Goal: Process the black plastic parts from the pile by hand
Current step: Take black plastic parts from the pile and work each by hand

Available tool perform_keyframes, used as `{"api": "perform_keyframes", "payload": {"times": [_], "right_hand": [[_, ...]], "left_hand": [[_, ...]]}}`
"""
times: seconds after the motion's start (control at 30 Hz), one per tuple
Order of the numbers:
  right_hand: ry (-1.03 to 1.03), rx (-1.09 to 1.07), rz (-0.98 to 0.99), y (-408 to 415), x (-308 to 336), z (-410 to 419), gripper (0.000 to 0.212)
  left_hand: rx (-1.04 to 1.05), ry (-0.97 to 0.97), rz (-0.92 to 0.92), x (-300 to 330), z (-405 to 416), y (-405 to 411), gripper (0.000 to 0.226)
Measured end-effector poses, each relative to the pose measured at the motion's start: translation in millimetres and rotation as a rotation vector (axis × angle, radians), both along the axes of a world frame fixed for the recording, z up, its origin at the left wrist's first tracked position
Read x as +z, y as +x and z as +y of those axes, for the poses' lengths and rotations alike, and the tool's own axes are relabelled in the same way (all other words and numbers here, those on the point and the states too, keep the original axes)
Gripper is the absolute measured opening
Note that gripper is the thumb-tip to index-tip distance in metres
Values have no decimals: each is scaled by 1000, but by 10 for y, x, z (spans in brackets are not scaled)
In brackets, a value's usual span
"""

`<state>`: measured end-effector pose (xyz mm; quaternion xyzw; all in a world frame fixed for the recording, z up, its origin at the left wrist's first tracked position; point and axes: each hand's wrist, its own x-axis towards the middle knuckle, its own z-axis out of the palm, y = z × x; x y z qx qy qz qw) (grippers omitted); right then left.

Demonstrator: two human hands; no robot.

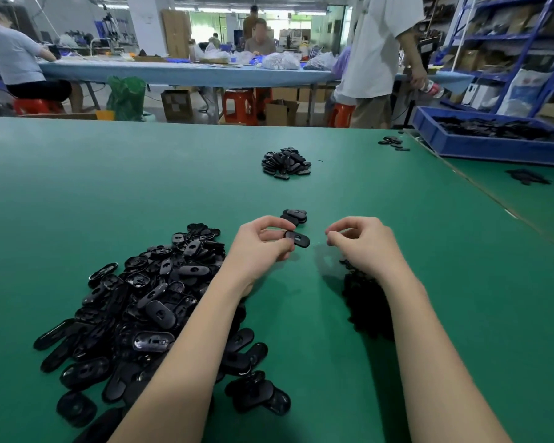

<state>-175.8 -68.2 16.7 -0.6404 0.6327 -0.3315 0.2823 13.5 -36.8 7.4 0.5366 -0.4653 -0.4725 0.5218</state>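
Observation:
A big pile of black oval plastic parts (147,308) lies on the green table at my lower left. My left hand (263,243) pinches one black oval part (298,239) just above the table. A little to its right my right hand (362,241) has thumb and fingers pinched together; whether a tiny scrap sits between them I cannot tell. Directly behind the hands lies a small stack of parts (295,216). A heap of thin black trimmings (365,302) sits under my right forearm.
A farther heap of parts (285,163) lies mid-table, and a few loose ones (394,143) near the right edge. A blue bin (493,145) full of black pieces stands at the back right. People work at a long bench (173,71) beyond.

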Motion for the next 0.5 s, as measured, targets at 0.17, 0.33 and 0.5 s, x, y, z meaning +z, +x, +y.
{"api": "perform_keyframes", "payload": {"times": [0.17, 0.33, 0.5], "right_hand": [[88, -96, 344, -253, 41, 33, 10], [116, -85, 400, -229, 8, 41, 8], [78, -114, 437, -114, -73, 51, 9]], "left_hand": [[6, -1, -14, -41, 28, -56, 19], [20, 12, 24, -83, 31, -86, 24], [28, 19, 97, -130, 32, -87, 23]]}}
